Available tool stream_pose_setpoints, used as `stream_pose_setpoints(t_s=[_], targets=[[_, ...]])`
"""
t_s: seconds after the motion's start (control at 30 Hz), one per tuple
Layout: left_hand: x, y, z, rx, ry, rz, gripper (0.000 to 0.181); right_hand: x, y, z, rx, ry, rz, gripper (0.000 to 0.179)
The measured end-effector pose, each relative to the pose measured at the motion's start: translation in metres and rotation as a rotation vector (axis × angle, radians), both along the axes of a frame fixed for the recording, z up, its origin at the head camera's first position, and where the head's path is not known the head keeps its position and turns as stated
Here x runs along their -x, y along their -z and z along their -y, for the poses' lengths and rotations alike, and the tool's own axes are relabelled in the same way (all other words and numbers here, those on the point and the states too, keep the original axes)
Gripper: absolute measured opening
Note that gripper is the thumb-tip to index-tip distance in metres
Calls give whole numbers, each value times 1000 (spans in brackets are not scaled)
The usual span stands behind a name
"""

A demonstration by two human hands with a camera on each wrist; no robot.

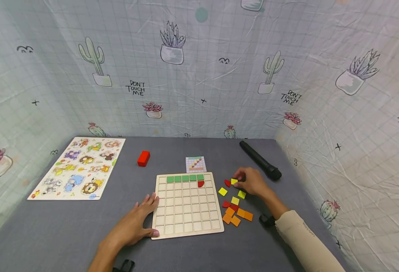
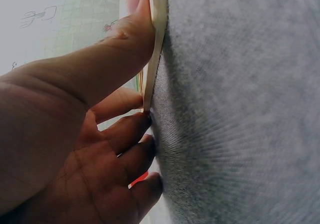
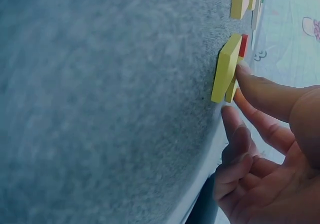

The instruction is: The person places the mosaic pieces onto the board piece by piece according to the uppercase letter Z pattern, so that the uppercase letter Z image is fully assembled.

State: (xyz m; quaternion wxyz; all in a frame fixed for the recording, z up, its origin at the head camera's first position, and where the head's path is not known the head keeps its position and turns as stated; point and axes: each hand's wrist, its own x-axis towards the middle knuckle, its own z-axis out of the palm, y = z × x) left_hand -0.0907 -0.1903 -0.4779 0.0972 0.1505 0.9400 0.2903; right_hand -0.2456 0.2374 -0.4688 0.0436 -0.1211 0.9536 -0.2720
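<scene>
A light wooden grid board (image 1: 187,217) lies on the grey table. Green squares (image 1: 185,178) line its top row, with a red quarter-round piece (image 1: 201,184) under the right end. My left hand (image 1: 132,224) rests at the board's left edge, thumb over the near corner and fingers stretched along the side. To the right of the board, my right hand (image 1: 252,183) pinches a yellow square tile (image 1: 234,181) between thumb and forefinger, close over the table. Another yellow tile (image 3: 227,68) stands out in front of it in the right wrist view. A red piece (image 1: 227,183) is beside the pinched tile.
Several orange squares (image 1: 235,221) and more red and yellow pieces lie right of the board. A small pattern card (image 1: 196,164) sits behind it. Farther out are a black microphone-shaped object (image 1: 258,159), a red block (image 1: 143,158) and an animal puzzle board (image 1: 112,172).
</scene>
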Motion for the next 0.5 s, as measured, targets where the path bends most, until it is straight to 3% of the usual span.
stream_pose_setpoints(t_s=[0.23, 0.5], targets=[[1, 1, 0, -8, 1, 7, 109, 0, -4, 4, -17, 16, 3, 14], [0, 1, 0, -10, 1, 4, 108, -3, -9, 12, 37, -16, -37, 8]])
